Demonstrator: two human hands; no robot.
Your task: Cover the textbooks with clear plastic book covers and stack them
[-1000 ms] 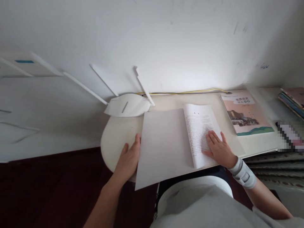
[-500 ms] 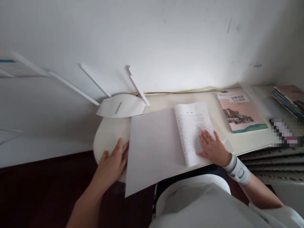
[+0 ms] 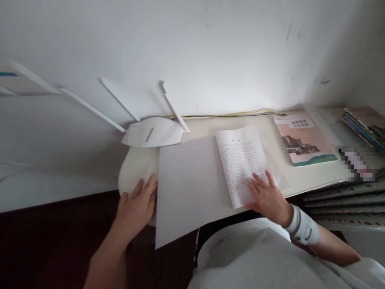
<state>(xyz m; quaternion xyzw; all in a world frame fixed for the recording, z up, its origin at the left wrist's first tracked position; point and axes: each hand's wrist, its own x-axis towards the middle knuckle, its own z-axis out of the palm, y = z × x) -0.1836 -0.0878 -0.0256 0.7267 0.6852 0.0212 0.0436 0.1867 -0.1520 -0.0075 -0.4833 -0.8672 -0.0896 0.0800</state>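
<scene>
A large plain white sheet lies on the desk, its near left corner jutting past the front edge. On its right part rests a printed page with a short heading and dense lines of text; whether it belongs to a book I cannot tell. My left hand is by the sheet's left edge, fingers extended, with some fingertips hidden close to that edge. Over the page's lower right part, my right hand has its fingers spread, the fingertips at the paper. A grey-white band circles my right wrist.
A white router with raised antennas stands behind the sheet, against the wall. Cables run along the desk's back. To the right lie a pink-covered book, a stack of books and a blurred-out item. The white desk has a rounded left end.
The white sheet and the printed page have shifted a little to the left. My left hand has moved slightly left, and my right hand has slid left and down the page.
</scene>
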